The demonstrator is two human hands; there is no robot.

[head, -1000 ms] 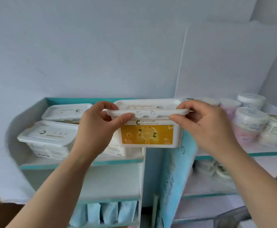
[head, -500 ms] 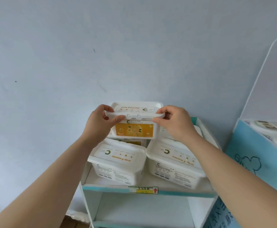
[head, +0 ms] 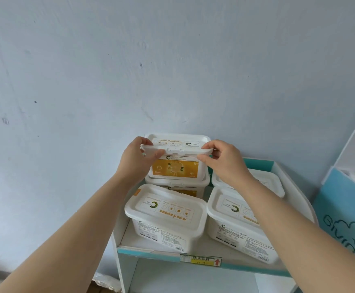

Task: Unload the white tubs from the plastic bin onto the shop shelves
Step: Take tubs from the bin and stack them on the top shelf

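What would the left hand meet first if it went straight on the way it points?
The left hand grips the top tub by its rim, so that moves with it. Beyond, the wall looks first, though the gap is unclear.

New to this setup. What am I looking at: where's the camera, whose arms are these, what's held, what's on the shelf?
No robot here: a person works bare-handed. One wide-angle camera worn on their head looks forward and down, so the arms entering from below are their own. The left hand and right hand each pinch one end of the lid rim of a white tub with a yellow label. It sits on or just above another tub at the back left of the shelf; whether they touch is unclear. Three more stand there: the front left tub, the front right tub, the back right tub. A yellow price tag is on the shelf's front edge. The plastic bin is out of view.
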